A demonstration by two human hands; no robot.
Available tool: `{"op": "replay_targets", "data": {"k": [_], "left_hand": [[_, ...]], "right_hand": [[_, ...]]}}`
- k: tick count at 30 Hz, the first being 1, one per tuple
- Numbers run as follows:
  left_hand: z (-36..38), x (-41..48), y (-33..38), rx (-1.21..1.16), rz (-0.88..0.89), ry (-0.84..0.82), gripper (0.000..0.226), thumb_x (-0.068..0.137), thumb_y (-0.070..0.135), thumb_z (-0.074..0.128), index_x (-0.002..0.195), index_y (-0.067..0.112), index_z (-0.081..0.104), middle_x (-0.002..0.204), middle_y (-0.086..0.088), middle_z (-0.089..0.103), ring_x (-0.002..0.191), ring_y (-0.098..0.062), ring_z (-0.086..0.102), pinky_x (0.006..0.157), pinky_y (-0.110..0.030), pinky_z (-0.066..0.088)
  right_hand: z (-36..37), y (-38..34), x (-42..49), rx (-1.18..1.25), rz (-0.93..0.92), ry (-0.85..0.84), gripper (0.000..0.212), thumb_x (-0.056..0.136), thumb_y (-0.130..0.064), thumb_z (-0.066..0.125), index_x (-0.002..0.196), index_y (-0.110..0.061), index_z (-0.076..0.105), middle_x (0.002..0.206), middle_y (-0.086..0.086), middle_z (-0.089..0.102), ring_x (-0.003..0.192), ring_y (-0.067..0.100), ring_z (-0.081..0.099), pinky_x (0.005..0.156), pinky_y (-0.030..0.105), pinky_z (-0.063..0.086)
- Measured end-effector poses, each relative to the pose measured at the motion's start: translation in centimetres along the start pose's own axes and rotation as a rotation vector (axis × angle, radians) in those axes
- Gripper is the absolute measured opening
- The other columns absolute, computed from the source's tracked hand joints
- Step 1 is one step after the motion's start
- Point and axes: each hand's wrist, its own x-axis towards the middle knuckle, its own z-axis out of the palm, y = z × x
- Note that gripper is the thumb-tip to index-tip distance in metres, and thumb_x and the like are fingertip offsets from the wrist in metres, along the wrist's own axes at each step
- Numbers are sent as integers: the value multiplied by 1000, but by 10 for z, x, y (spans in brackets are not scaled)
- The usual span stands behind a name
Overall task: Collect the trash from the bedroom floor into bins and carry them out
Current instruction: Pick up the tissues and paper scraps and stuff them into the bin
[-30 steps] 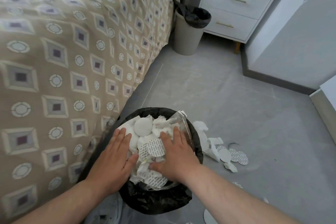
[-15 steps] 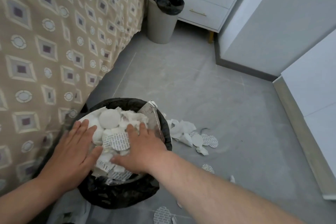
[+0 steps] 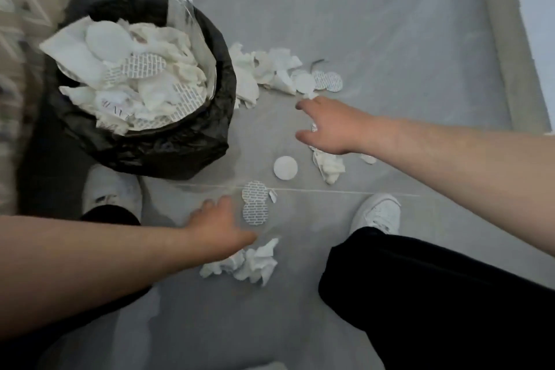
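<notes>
While they reach out low over the grey floor (image 3: 390, 24), the left hand (image 3: 219, 228) and right hand (image 3: 330, 126) are spread open, fingers relaxed, gripping nothing. Just beside the left hand lie two printed discs (image 3: 255, 204) and a crumpled tissue (image 3: 249, 264); near the right hand are a white disc (image 3: 285, 167) and a scrap pile (image 3: 279, 75). Far left stands the black-lined bin (image 3: 150, 147), heaped with paper.
</notes>
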Motion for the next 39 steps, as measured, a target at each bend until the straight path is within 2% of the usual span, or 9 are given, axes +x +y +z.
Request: {"op": "replay_targets", "data": {"k": [2,5,10,14,17,24,27,33,39], "left_hand": [[48,15,11,-154,-199,59,108,65,64,67,147,21,11,153,-17,10,141,-36,15,111,-45,28],[101,26,9,-200,-307,122,129,54,76,67,148,30,-9,156,-9,-20,145,-34,-11,110,-61,22],[133,46,-6,-222,-393,138,139,45,75,73,147,31,-12,154,-12,-23,143,-38,-13,106,-62,26],[144,54,-6,-180,-402,145,140,47,77,71,145,31,-19,150,-12,-29,142,-38,-16,102,-63,30],[153,56,-2,-136,-397,195,126,61,74,64,146,25,-15,150,-17,-24,142,-40,-11,102,-61,31],[154,58,2,-97,-394,332,102,67,57,69,147,22,15,150,-19,5,139,-41,10,99,-55,37],[154,58,0,-104,-395,346,91,71,47,68,145,24,21,149,-16,9,137,-38,13,98,-54,38],[144,58,-12,-184,-383,432,66,69,29,73,131,28,48,138,-11,33,118,-35,35,86,-48,44],[132,61,-18,-250,-319,430,66,65,27,78,126,26,54,131,-12,37,113,-36,35,88,-45,44]], "right_hand": [[27,15,2,-7,45,-67,64,89,-47,51,144,-18,32,142,15,41,129,35,43,101,42,41],[59,32,2,15,73,-138,65,89,-48,50,144,-18,32,141,15,42,129,35,43,101,40,40],[95,41,-3,16,62,-132,71,87,-50,53,145,-21,27,144,13,35,130,35,37,101,42,39],[118,25,1,-32,-30,-135,83,82,-54,58,148,-27,16,157,14,12,141,35,20,109,46,32],[144,-5,7,-46,-146,-158,87,81,-55,59,150,-28,13,160,14,-4,146,36,6,112,49,30],[189,-56,21,-54,57,-161,111,75,-66,61,150,-28,-11,155,23,-24,144,46,-14,112,62,11],[190,-61,24,-44,80,-150,103,80,-60,60,152,-25,-5,157,24,-16,144,45,-8,112,59,14],[182,-45,28,129,8,13,70,80,-35,69,138,-15,36,142,17,32,126,37,34,98,42,38],[173,-21,33,140,202,79,78,72,-48,74,134,-22,37,144,15,27,125,34,33,102,41,35]]}}
